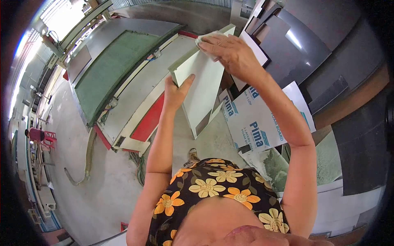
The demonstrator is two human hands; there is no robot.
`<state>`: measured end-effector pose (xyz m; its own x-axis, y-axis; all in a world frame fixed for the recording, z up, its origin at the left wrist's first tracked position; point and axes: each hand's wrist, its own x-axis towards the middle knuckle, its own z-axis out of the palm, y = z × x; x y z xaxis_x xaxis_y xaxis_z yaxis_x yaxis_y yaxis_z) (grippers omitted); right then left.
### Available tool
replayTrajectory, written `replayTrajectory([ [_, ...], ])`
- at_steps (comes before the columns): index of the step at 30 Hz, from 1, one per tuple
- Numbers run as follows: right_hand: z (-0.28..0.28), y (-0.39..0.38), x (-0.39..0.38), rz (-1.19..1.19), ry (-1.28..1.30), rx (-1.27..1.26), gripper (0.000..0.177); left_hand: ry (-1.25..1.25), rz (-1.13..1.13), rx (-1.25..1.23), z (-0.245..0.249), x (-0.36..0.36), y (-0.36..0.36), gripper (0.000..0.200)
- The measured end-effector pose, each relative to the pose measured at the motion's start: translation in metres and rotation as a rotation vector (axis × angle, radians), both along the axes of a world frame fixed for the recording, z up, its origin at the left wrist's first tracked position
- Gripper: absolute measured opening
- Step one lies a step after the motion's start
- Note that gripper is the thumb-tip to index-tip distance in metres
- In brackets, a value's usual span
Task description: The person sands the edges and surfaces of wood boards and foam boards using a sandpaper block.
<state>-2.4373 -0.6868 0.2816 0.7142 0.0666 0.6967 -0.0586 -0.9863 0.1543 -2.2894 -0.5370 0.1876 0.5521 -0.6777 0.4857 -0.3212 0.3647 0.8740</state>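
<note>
A white panel piece (201, 82), which looks like boards joined at an angle, is held up in front of my body. My left hand (176, 92) grips its left edge, with the thumb lying on the white face and the fingers behind. At the upper end, my right hand (234, 53) is closed over a pale, crumpled cloth (202, 40) and presses it against the panel's top edge. The piece tilts, with its lower corner pointing down toward the floor.
A large flat-bed machine (119, 69) with a green bed and red-and-white frame stands ahead on the left. Printed foam boards (256, 119) and dark sheets (287, 37) lean on the right. A hose (88, 164) and a red stool (49, 139) are on the left.
</note>
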Motion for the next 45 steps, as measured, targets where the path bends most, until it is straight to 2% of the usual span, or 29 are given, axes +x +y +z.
replayTrajectory([
  [2,-0.009,-0.039,0.007,0.059,0.001,0.024,0.046,-0.01,0.022,0.01,-0.004,0.006,0.007,0.024],
  [4,-0.003,-0.063,0.012,0.02,-0.027,0.291,0.041,0.039,0.051,0.127,-0.004,0.008,0.015,0.023],
  [6,-0.001,-0.068,0.02,-0.12,-0.02,0.205,0.041,0.064,0.061,0.153,-0.003,0.011,0.02,0.023],
  [9,-0.008,-0.02,0.032,0.08,-0.037,0.009,0.04,0.059,0.042,0.063,-0.006,0.013,0.017,0.022],
  [12,0.004,0.027,0.029,0.101,0.024,-0.037,0.041,0.049,0.044,0.041,-0.007,0.009,0.015,0.022],
  [14,-0.009,-0.032,0.032,0.177,-0.035,0.084,0.041,0.03,0.039,0.11,-0.003,0.006,0.02,0.021],
  [15,-0.004,-0.051,0.024,0.067,-0.047,0.062,0.039,0.03,0.044,0.112,-0.001,0.003,0.021,0.022],
  [16,-0.01,-0.078,0.022,-0.005,-0.047,0.175,0.04,0.032,0.054,0.107,0.001,-0.002,0.021,0.022],
  [18,-0.003,-0.083,0.014,-0.295,0.042,0.291,0.04,0.045,0.051,0.106,-0.001,-0.007,0.023,0.022],
  [21,-0.011,-0.052,0.023,0.034,-0.028,0.259,0.038,0.051,0.018,0.1,-0.006,-0.003,0.02,0.022],
  [22,-0.015,-0.025,0.029,0.017,0.034,0.074,0.037,0.049,0.018,0.094,-0.005,-0.004,0.02,0.023],
  [23,-0.011,0.01,0.03,0.117,-0.012,-0.007,0.039,0.047,0.016,0.092,-0.005,-0.005,0.02,0.023],
  [24,-0.003,0.044,0.026,0.168,0.005,0.034,0.041,0.052,0.022,0.12,-0.005,-0.006,0.02,0.024],
  [26,0.001,0.052,0.022,0.176,0.022,0.052,0.043,0.056,0.04,0.172,-0.003,-0.005,0.021,0.025],
  [28,-0.01,-0.001,0.028,0.184,-0.029,0.084,0.043,0.067,0.029,0.111,-0.011,-0.001,0.016,0.027],
  [30,-0.017,-0.061,0.027,0.104,-0.07,0.197,0.042,0.075,0.03,0.104,-0.015,0.003,0.015,0.028],
  [31,-0.015,-0.078,0.021,-0.04,-0.048,0.183,0.042,0.089,0.052,0.167,-0.008,0.0,0.02,0.03],
  [32,-0.003,-0.071,0.012,-0.153,0.001,0.283,0.042,0.095,0.046,0.171,-0.011,0.001,0.021,0.029],
  [34,0.003,-0.057,0.018,-0.257,0.03,0.302,0.044,0.103,0.03,0.174,-0.012,0.008,0.017,0.028],
  [36,-0.005,-0.027,0.038,0.146,-0.119,0.241,0.049,0.129,0.026,0.119,-0.009,0.011,0.015,0.027],
  [38,0.008,0.05,0.04,0.226,-0.077,0.044,0.042,0.135,-0.005,0.072,-0.009,0.016,0.014,0.027],
  [40,0.001,0.057,0.047,0.224,-0.027,0.039,0.048,0.113,-0.064,0.027,-0.008,0.024,0.015,0.027],
  [41,-0.005,0.061,0.052,0.221,-0.004,0.038,0.052,0.117,-0.023,0.129,-0.007,0.027,0.018,0.028],
  [42,-0.01,0.029,0.056,0.268,-0.042,0.091,0.051,0.099,-0.023,0.112,-0.01,0.031,0.017,0.028],
  [43,-0.019,-0.006,0.058,0.061,-0.075,0.068,0.051,0.083,-0.022,0.09,-0.016,0.038,0.013,0.028],
  [44,-0.028,-0.047,0.06,-0.044,-0.034,0.249,0.045,0.07,-0.019,0.067,-0.019,0.041,0.012,0.027],
  [45,-0.018,-0.054,0.045,-0.187,-0.12,0.147,0.039,0.131,-0.061,0.04,-0.011,0.035,0.017,0.028],
])
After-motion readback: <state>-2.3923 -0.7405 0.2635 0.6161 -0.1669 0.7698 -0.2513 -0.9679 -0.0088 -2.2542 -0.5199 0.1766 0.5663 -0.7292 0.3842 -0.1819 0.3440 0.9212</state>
